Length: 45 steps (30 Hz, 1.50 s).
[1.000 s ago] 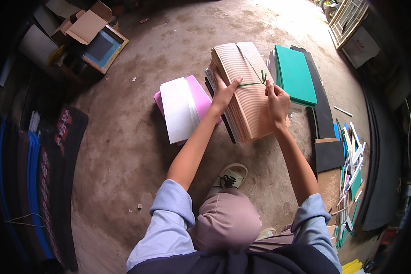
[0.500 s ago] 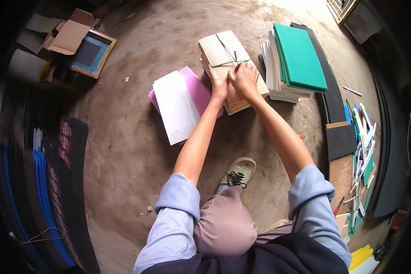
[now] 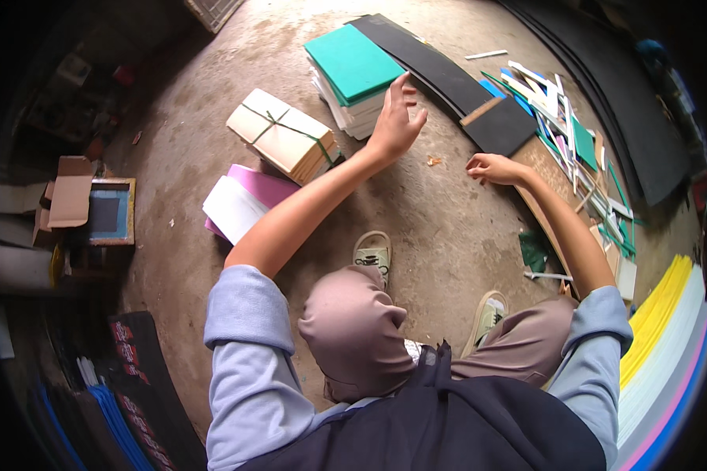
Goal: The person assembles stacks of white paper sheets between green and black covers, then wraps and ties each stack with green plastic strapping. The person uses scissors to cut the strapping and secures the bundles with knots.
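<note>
My left hand (image 3: pixel 397 124) is raised beside a stack of sheets with teal ones on top (image 3: pixel 353 63), its fingers apart and nothing in them. Farther right, my right hand (image 3: pixel 495 168) hovers over the floor with loosely bent fingers and holds nothing I can see. A bundle of cream ribbed sheets (image 3: pixel 251 125), tied crosswise with green cord (image 3: pixel 279 122), lies left of the teal stack. Nearer to me, a white sheet (image 3: pixel 233 208) overlaps purple sheets (image 3: pixel 263 187), partly behind my left forearm.
Long black sheets (image 3: pixel 424 67) and a smaller dark panel (image 3: pixel 503 122) lie to the right. Beyond them is a heap of coloured offcuts (image 3: pixel 562 118). Yellow sheets (image 3: pixel 658 314) stand at the lower right; an open cardboard box (image 3: pixel 71 192) sits at the left.
Both hands have left the tied cream bundle and moved right, the left toward the teal stack, the right toward the dark panel. The view has turned right.
</note>
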Tool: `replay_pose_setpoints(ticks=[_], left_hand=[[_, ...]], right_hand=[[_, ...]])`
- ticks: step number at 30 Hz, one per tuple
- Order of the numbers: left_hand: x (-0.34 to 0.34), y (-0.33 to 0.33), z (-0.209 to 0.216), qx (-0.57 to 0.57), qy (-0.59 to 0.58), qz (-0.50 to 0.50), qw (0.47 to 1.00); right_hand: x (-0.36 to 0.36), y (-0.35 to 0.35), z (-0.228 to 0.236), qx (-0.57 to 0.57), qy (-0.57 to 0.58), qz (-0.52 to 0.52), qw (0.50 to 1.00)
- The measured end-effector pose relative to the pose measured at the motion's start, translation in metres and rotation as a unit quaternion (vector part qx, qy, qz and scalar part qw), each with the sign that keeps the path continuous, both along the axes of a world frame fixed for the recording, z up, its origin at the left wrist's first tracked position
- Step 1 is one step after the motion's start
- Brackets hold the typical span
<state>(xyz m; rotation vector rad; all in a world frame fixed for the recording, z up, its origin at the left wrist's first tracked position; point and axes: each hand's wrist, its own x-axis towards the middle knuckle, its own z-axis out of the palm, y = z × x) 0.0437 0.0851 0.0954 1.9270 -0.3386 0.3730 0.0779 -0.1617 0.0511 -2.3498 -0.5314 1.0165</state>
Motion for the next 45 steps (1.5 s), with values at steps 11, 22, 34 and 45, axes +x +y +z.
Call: replay_pose_setpoints(ticks=[11,22,34,45], left_hand=[[-0.032,-0.255,-0.015,0.516,-0.069,-0.419,0.744],[-0.035,-0.393,-0.157,0.637,-0.013,-0.469,0.611],[-0.021,-0.437,-0.219,0.388,0.058,-0.544,0.742],[-0.082,-0.479,-0.121,-0.061,0.296,-0.650,0.697]], right_hand=[[-0.301,-0.417,-0.047,0.030,-0.149,-0.809,0.568],[-0.382,-0.343,-0.139,-0.123,-0.072,-0.529,0.837],[-0.289,-0.393,-0.215,-0.310,-0.081,-0.671,0.669],[-0.262,-0.348,-0.046,0.182,-0.181,-0.521,0.814]])
